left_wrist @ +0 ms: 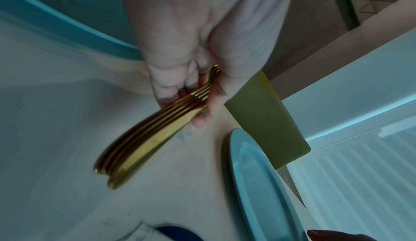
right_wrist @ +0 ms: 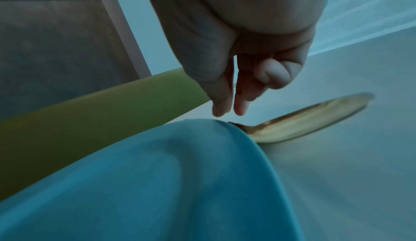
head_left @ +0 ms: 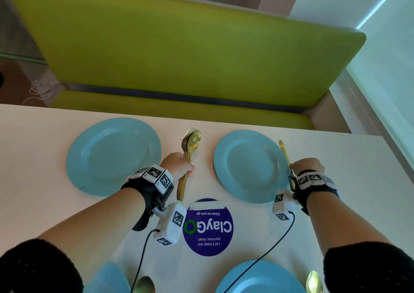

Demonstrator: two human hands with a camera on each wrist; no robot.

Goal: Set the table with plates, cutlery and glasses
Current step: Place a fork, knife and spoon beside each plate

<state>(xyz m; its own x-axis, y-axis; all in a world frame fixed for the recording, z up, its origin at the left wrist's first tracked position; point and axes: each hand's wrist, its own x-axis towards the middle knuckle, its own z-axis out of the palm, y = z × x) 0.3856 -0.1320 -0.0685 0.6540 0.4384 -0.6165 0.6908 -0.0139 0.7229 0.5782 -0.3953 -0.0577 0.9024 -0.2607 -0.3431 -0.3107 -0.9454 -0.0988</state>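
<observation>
- Your left hand (head_left: 178,166) is wrapped around a bundle of gold cutlery (head_left: 187,165), forks stacked with a spoon, fingers curled about the handles. The left wrist view shows the handles (left_wrist: 144,138) fanned out below your fingers (left_wrist: 166,84).
- That bundle is above the table (head_left: 33,158), in the gap between the far left plate (head_left: 112,156) and the far right plate (head_left: 248,166), heads pointing toward the green bench (head_left: 179,52).
- Your right hand (head_left: 308,166) sits just beside the right rim of the far right plate. In the right wrist view thumb and fingers (right_wrist: 221,100) point down, loose, gripping nothing.
- A single gold spoon (head_left: 284,153) lies on the table at that plate's right edge; its bowl (right_wrist: 315,116) is below and to the right of your fingertips, apart from them.
- Two more blue plates, the near left plate (head_left: 109,277) and the near right plate (head_left: 262,279), sit at your edge, each with a spoon to its right.
- A round purple sticker (head_left: 208,227) marks the table centre.
</observation>
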